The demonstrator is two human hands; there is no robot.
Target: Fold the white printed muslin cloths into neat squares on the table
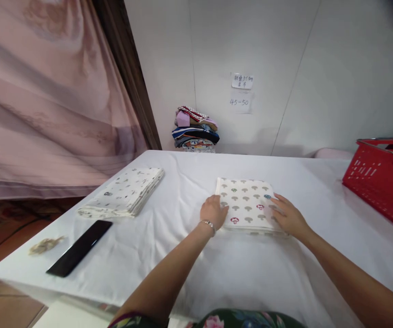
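Note:
A folded white cloth (pixel 247 205) printed with grey mushrooms and a few red, green and blue ones lies flat on the white-covered table (pixel 251 278). My left hand (pixel 213 212), with a bracelet at the wrist, rests against the cloth's left edge; its thumb lies apart from its bent fingers. At the right edge, my right hand (pixel 288 217) touches the cloth with its fingers spread. The cloth stays on the table between both hands. Farther left lies a second folded white cloth (pixel 123 193) with small dark prints.
A black phone-like slab (pixel 80 248) and a small beige tangled bundle (pixel 46 245) lie near the table's left corner. A red plastic basket (pixel 384 182) stands at the right. Behind the far edge rises a stack of folded fabrics (pixel 196 132). A pink curtain (pixel 56 100) hangs at left.

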